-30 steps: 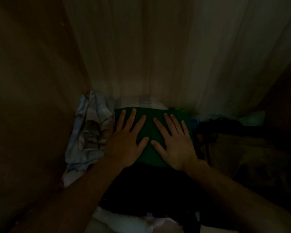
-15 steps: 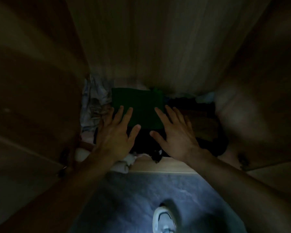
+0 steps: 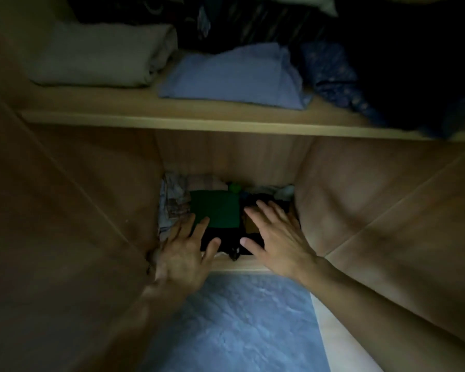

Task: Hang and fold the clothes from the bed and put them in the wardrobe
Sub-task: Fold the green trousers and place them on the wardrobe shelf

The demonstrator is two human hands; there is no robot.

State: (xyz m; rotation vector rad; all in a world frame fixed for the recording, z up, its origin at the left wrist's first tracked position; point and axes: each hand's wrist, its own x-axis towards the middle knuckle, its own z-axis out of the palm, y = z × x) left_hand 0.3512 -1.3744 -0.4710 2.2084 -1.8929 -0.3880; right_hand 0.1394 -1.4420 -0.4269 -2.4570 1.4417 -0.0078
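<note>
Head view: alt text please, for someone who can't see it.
Dim view into the bottom compartment of a wardrobe, where the left hand and right hand, fingers spread, reach over a folded green garment among other clothes. On the shelf above lie a folded grey item and a folded blue item; blue floor shows below.

It was dim inside the wardrobe (image 3: 78, 210), and the picture was grainy and soft. The brightest patch was the floor (image 3: 231, 323), washed in cool bluish light coming from the near side. The dark clothes (image 3: 403, 63) at the upper right sank into black. The left hand (image 3: 184, 253) smeared with blur at the wrist, and the shelf edge (image 3: 199, 126) bowed under the wide lens.
</note>
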